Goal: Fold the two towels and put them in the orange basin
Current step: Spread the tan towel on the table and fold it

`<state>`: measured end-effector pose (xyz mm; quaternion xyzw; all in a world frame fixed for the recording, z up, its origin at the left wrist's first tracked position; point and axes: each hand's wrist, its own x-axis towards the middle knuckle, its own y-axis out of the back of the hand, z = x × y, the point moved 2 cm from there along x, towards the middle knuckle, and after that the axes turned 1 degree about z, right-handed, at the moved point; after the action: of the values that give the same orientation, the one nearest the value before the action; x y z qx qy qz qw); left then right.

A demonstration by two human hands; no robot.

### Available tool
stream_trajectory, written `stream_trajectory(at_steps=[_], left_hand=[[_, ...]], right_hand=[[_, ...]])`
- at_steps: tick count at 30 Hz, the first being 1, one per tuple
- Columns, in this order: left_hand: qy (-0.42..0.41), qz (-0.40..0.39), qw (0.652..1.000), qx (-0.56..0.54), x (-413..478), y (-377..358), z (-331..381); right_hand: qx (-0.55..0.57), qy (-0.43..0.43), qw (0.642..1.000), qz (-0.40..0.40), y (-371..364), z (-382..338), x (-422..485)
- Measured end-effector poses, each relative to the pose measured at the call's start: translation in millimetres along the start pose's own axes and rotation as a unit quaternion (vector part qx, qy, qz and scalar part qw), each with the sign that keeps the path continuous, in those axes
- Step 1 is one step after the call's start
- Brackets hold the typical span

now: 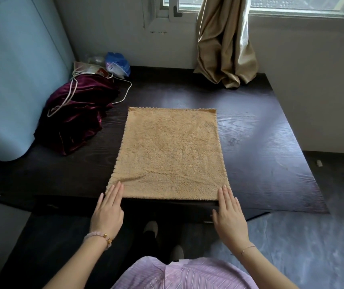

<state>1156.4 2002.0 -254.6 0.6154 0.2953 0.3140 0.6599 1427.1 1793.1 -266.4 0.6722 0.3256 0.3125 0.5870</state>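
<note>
You stood at a dark wood-grain table (260, 142) over grey flooring. Your left hand (108, 209) and right hand (229, 213) lay flat and unclenched, fingertips on the near corners of the tan towel (169, 153), spread flat. Beyond sat maroon cloth (75, 113) and a gold curtain (225, 44).
</note>
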Motion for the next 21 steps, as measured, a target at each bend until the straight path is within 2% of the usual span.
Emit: stream_trajectory(at_steps=[8, 21], left_hand=[[0.001, 0.090, 0.996, -0.005, 8, 2, 6], [-0.020, 0.130, 0.991, -0.025, 12, 10, 0]], right_hand=[[0.016, 0.034, 0.997, 0.065, 3, 8, 4], [0.041, 0.059, 0.991, 0.114, 10, 12, 2]])
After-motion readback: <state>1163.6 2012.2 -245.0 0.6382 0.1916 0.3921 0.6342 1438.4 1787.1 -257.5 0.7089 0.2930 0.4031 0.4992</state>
